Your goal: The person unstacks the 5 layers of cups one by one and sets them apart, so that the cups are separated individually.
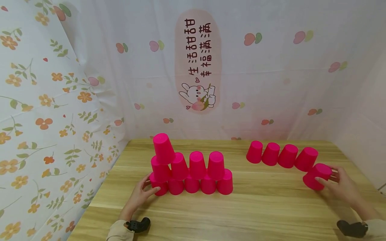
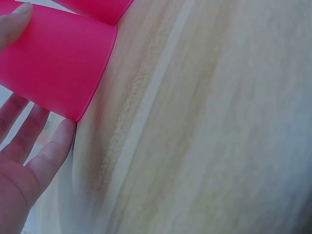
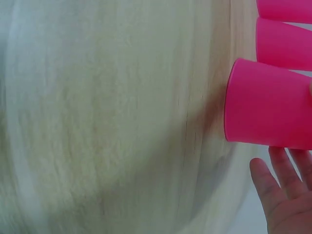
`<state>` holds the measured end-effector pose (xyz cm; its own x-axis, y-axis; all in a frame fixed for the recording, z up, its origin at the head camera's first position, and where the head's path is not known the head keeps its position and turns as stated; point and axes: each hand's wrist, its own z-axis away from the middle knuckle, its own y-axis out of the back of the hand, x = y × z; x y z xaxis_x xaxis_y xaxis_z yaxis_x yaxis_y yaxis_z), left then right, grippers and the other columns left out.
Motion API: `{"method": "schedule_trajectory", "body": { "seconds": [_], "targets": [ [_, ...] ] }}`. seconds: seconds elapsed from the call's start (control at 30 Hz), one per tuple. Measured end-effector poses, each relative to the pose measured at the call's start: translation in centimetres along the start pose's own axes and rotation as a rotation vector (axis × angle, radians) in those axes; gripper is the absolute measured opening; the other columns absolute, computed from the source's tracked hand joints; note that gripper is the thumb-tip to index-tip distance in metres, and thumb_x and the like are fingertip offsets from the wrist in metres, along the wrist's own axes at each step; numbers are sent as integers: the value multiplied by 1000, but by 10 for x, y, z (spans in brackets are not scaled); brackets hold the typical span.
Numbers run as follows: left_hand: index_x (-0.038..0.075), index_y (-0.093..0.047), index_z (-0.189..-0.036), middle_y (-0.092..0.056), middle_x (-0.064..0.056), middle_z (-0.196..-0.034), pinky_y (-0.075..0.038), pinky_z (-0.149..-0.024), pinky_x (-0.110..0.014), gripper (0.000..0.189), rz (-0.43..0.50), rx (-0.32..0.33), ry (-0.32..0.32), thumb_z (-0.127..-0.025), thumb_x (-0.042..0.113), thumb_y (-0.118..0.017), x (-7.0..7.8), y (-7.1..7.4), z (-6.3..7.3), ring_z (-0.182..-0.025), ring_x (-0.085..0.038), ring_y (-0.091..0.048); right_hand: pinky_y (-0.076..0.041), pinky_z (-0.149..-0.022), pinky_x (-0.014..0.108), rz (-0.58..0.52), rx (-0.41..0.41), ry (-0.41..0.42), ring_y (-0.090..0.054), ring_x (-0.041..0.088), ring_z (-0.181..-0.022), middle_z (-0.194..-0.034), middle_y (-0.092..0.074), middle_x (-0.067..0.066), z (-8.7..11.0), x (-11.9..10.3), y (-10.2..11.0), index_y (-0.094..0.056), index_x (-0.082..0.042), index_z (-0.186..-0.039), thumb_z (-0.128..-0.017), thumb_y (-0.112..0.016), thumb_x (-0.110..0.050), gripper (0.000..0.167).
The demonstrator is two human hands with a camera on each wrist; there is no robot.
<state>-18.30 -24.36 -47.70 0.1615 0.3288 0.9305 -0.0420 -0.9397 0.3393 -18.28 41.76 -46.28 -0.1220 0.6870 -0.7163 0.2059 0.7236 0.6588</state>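
Upside-down pink cups form a stack on the left of the table, with several in the bottom row, several above, and one top cup (image 1: 164, 149) at the left end. My left hand (image 1: 142, 192) holds the bottom row's leftmost cup (image 2: 58, 58), thumb on its near side and fingers round the far side. At the right, my right hand (image 1: 342, 185) grips another upside-down pink cup (image 1: 317, 176) between thumb and fingers. This cup stands at the near end of a slanting row of pink cups (image 1: 287, 156). Part of the right thumb is cut off in the right wrist view.
The wooden table (image 1: 211, 214) reaches back to a white printed curtain (image 1: 271, 83). A floral cloth (image 1: 45, 117) hangs along the left side. Bare tabletop lies between the stack and the right-hand row. Each wrist wears a black strap device (image 1: 138, 225).
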Motion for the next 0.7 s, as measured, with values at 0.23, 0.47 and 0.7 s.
{"method": "schedule_trajectory", "body": {
  "seconds": [0.23,0.47,0.7],
  "targets": [
    [4,-44,-128,-50,-16,-119,-46,-81,-39,58,6,5,-4,-75,6,-69,-2,0,-2,-107,-38,-46,-44,-52,9,3,5,-21,-32,-23,-70,-109,-37,38,-1,2,-1,-22,16,-118,-81,-65,-17,65],
    [4,-44,-128,-50,-17,-118,-43,-85,-46,58,5,1,-9,-76,7,-68,-5,1,-3,-108,-39,-46,-47,-51,14,39,-1,-60,-51,-5,-70,-112,-36,40,-5,4,-2,-21,15,-121,-83,-63,-22,69],
    [4,-44,-128,-50,-16,-118,-44,-84,-44,57,6,-2,-15,-76,6,-68,-4,1,-3,-107,-38,-46,-49,-52,19,50,-23,-78,-57,20,-74,-113,-36,40,-9,5,-2,-19,16,-123,-83,-61,-26,71]
  ]
}}
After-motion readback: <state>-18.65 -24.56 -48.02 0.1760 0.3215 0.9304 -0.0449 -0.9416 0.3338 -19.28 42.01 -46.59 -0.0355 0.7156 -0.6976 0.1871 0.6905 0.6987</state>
